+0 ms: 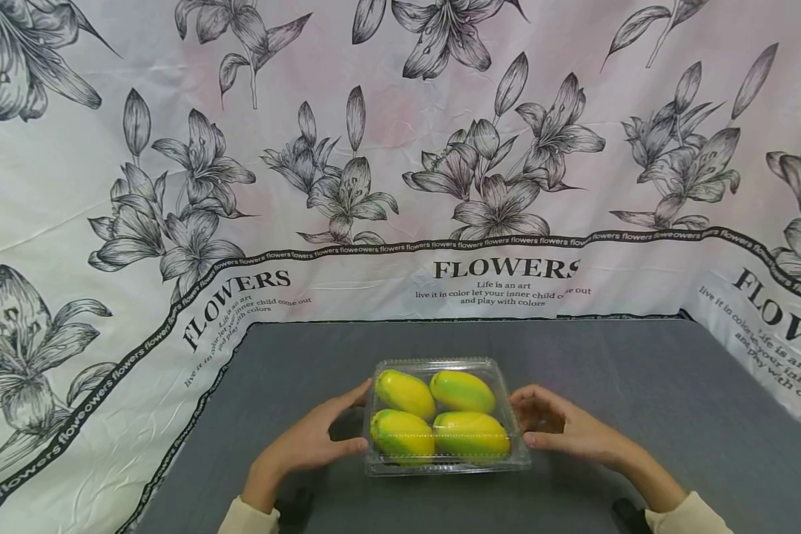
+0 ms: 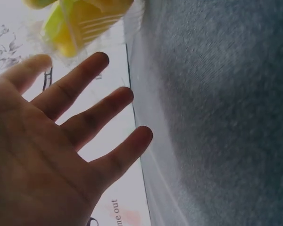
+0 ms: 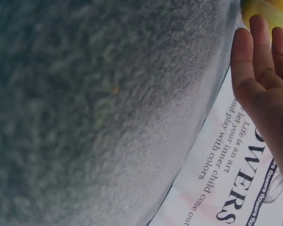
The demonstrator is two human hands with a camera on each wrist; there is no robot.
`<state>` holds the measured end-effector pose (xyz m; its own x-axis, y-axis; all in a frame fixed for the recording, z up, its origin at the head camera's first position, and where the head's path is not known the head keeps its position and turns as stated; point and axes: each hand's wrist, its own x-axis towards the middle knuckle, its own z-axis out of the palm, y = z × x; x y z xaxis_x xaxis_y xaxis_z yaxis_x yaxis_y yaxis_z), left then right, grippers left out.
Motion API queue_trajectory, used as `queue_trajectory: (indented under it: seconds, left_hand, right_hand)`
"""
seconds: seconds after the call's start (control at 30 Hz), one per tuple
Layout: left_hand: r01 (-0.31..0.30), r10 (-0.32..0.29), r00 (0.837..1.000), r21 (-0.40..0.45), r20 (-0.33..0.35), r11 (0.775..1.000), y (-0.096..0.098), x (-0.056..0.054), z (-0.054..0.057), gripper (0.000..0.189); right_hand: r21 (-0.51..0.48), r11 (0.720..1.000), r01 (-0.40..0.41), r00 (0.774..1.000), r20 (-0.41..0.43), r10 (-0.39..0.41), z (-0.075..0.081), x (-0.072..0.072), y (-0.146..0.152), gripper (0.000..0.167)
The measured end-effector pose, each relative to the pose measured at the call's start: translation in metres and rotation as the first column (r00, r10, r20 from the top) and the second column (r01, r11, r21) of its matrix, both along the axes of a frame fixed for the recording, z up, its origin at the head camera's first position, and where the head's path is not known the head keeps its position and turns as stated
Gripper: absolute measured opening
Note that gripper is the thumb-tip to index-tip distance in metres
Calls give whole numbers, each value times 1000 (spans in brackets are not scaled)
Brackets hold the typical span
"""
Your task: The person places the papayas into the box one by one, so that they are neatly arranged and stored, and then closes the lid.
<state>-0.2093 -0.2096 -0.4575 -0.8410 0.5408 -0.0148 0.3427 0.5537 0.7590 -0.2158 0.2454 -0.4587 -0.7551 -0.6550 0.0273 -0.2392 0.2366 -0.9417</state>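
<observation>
A clear plastic clamshell box sits on the grey tabletop in the head view, its lid down. Through the lid show several yellow-green mangoes in two rows. My left hand is at the box's left side, thumb and fingers spread, the tips at or very near the wall. On the opposite side my right hand has its fingers slightly bent, with the fingertips by the right wall. Whether either hand touches the box is hard to tell. Straight, parted fingers show in the left wrist view.
Grey cloth covers the table around the box. Behind and at both sides hangs a white sheet printed with black lilies and lettering. Dark bands are at the wrists, by cream sleeves.
</observation>
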Motion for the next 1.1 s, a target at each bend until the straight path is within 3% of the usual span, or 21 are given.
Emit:
queue_trajectory:
  seconds: [0.17, 0.4, 0.57, 0.87, 1.1]
  left_hand:
    - [-3, 3, 1000, -31, 0, 1000, 3, 0, -3, 91]
    - [-19, 18, 1000, -48, -16, 999, 4, 1, -3, 97]
    - [-31, 31, 999, -61, -7, 998, 3, 0, -4, 99]
    - [-37, 37, 999, -72, 5, 997, 5, 1, -7, 103]
    - [-15, 16, 1000, -44, 23, 999, 7, 1, -8, 104]
  right_hand:
    - [12, 998, -59, 996, 72, 58, 3, 4, -2, 54]
    - [-78, 980, -185, 971, 142, 195, -1, 6, -6, 66]
    - [-93, 977, -194, 970, 134, 205, -3, 8, -9, 71]
    - [-171, 962, -212, 938, 240, 249, -7, 10, -12, 68]
    - [-199, 959, -201, 935, 252, 248, -7, 16, -13, 68]
